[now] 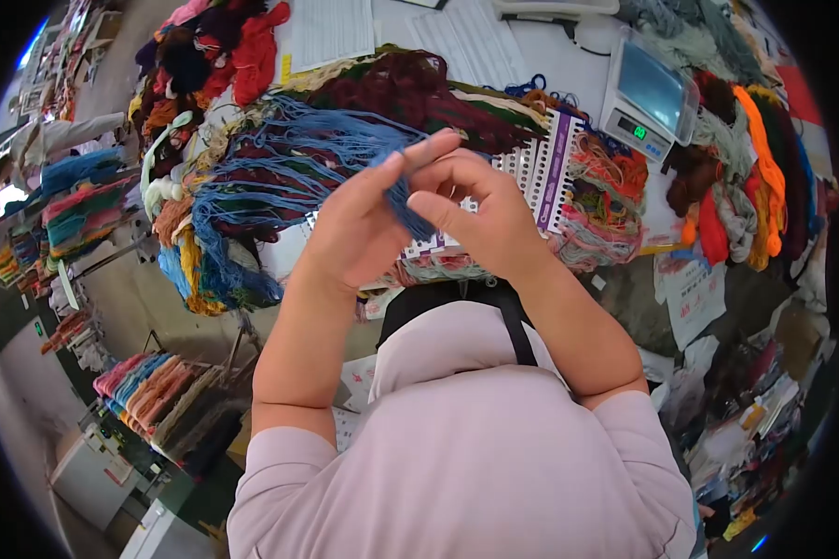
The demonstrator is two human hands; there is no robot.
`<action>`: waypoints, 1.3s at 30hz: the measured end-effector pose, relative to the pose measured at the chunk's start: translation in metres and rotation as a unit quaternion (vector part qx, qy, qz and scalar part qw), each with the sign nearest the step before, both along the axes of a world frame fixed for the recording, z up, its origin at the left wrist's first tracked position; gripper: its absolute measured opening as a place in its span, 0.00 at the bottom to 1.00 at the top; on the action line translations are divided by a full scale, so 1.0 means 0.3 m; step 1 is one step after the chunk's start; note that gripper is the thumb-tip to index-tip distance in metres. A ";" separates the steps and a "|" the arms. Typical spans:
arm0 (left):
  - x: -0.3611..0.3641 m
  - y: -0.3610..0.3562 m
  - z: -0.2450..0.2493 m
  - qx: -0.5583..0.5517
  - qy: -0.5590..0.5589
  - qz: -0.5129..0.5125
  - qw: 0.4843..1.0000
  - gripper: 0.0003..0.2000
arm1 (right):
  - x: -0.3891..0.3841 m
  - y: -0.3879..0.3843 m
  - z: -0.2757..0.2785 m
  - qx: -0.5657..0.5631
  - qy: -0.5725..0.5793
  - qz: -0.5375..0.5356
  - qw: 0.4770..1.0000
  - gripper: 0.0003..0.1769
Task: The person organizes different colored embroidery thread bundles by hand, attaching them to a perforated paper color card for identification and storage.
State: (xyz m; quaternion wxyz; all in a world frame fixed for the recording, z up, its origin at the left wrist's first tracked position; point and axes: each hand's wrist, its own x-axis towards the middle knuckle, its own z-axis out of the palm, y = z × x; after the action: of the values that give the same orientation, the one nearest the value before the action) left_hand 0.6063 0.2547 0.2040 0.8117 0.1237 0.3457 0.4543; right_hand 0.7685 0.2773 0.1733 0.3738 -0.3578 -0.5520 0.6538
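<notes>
A long hank of blue yarn (289,140) fans out in loose strands to the left, and its gathered end (418,222) hangs between my hands. My left hand (364,219) is closed around the gathered strands, its fingers reaching toward my other hand. Curled fingers and thumb of my right hand (480,205) meet at the same blue bundle; the exact contact is partly hidden. Beneath lie dark maroon yarn (391,88) and white punched cards (561,168) with purple strips. Pink and red yarn (606,186) sits right of my right hand.
A digital scale (645,98) with a lit green display stands at the back right. Bright orange yarn (763,168) hangs at the right edge. Red yarn (259,56) is piled back left. Printed sheets (331,33) lie at the back. Racks of coloured hanks (154,396) stand lower left.
</notes>
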 end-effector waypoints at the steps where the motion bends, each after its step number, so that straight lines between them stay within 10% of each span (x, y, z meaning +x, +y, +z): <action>1: 0.021 -0.010 0.043 -0.015 -0.006 0.020 1.000 0.24 | -0.003 -0.005 0.042 -0.029 -0.007 0.018 0.999 0.08; 17: -0.006 -0.094 0.184 0.055 0.035 0.008 0.998 0.29 | -0.008 -0.071 0.245 -0.201 0.127 -0.007 0.971 0.05; 23: -0.006 -0.101 0.187 0.064 0.028 0.009 0.998 0.27 | -0.020 -0.084 0.220 -0.048 0.022 0.010 0.999 0.09; 39: -0.058 -0.114 0.197 0.052 0.026 0.058 0.997 0.24 | -0.040 -0.108 0.248 -0.114 0.086 -0.004 0.990 0.03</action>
State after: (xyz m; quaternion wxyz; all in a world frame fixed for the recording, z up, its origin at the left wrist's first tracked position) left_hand 0.5888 0.2205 0.2632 0.7671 0.1571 0.3491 0.5147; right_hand 0.7566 0.2451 0.2479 0.3795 -0.3424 -0.4383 0.7393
